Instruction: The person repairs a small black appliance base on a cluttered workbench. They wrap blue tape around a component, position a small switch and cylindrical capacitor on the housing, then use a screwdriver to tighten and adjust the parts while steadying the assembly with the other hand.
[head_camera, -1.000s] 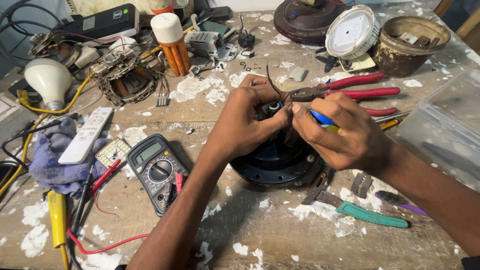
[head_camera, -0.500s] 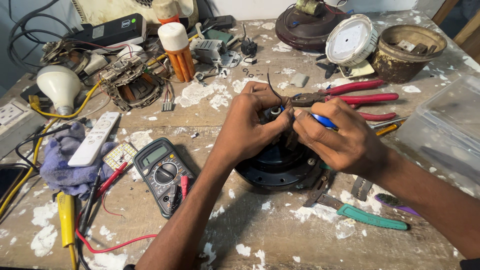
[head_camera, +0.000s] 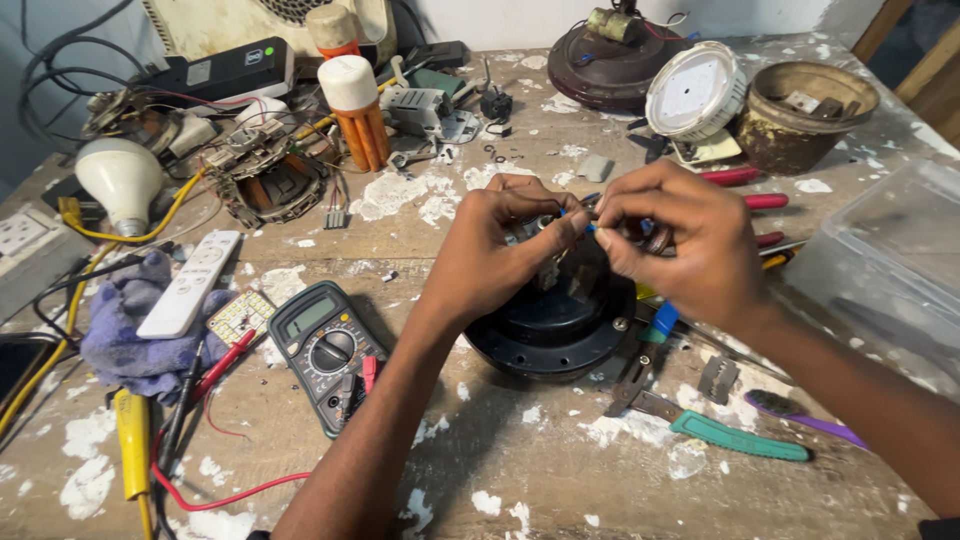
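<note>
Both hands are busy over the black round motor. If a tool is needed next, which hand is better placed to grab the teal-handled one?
Probably the right hand: the teal-handled tool lies on the table on its side, below its forearm. The left hand pinches a small part over the black motor and would have to cross over.

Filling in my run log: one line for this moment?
left hand: pinching wire | right hand: pinching wire | under hands: round black motor housing | beside: multimeter

Worn wooden workbench (head_camera: 560, 480) with flaking white paint patches is filling the view. Pale, bluish-grey wall (head_camera: 60, 60) is running behind its far edge. Brown wooden frame (head_camera: 925, 70), possibly a door, is standing at far right. Even light is falling across the top.
</note>
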